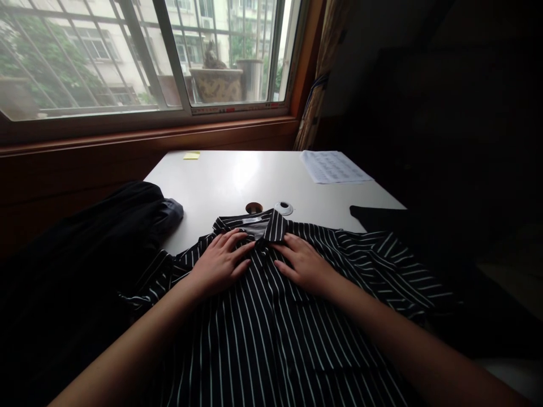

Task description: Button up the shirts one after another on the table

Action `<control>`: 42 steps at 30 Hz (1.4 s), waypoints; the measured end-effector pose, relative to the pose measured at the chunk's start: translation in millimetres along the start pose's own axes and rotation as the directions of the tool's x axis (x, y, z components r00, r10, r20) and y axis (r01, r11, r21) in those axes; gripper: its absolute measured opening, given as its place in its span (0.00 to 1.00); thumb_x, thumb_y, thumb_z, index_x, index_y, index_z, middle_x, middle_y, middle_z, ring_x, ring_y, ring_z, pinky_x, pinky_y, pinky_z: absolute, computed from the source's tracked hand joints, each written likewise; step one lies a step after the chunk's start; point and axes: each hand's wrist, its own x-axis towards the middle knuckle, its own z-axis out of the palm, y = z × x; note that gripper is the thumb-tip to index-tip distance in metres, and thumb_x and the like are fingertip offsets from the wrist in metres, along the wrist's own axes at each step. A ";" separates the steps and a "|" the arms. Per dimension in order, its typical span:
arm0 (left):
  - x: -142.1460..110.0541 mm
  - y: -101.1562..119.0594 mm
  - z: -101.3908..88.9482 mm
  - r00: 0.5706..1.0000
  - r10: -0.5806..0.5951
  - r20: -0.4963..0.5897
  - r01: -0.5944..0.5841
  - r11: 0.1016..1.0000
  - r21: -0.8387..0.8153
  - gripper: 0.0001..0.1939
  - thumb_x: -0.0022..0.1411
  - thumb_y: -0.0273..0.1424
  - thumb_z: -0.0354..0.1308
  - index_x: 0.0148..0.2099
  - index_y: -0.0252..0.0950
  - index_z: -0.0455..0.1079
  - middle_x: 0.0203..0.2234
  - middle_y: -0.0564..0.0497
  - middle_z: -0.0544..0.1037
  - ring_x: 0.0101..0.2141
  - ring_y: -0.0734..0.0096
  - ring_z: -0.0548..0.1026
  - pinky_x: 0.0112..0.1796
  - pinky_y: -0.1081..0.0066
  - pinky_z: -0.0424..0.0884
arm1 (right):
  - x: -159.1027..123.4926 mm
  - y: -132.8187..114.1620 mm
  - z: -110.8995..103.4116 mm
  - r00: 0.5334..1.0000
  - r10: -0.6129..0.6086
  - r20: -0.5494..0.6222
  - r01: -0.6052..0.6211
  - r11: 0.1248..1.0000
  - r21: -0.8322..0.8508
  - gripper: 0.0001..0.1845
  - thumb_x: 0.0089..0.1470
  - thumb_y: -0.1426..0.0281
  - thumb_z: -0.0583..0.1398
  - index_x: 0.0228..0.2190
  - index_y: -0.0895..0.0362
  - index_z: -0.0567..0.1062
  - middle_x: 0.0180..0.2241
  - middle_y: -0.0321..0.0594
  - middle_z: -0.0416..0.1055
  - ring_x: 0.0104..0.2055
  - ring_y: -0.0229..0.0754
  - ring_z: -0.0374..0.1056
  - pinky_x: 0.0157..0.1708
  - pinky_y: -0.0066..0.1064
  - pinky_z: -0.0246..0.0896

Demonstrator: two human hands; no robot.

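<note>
A black shirt with white stripes [263,322] lies spread front side up over the near part of the table, its collar [276,226] toward the window. My left hand [221,257] rests flat on the shirt just below the left side of the collar, fingers apart. On the other side of the front opening, my right hand [303,261] also lies on the cloth, its fingers stretched out toward the collar. The sleeves reach out to both sides, and the right one shows folds. My forearms cover parts of the shirt's sides.
The white table [212,181] carries a yellow sticky note [192,155], printed papers [335,167], a round cable hole [254,208] and a white ring-shaped cap [284,208]. Dark clothing [106,226] is heaped at the left, with more dark cloth [373,217] at the right. A barred window [169,56] stands behind.
</note>
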 end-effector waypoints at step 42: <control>17.6 52.4 -8.8 0.932 -0.217 0.289 0.342 0.789 -0.510 0.08 0.59 0.35 0.62 0.38 0.35 0.73 0.33 0.50 0.78 0.33 0.66 0.75 0.32 0.72 0.68 | 36.1 12.7 -17.6 0.969 0.050 -0.241 -0.078 0.991 -0.110 0.15 0.63 0.73 0.53 0.47 0.59 0.75 0.50 0.50 0.72 0.54 0.53 0.65 0.55 0.46 0.60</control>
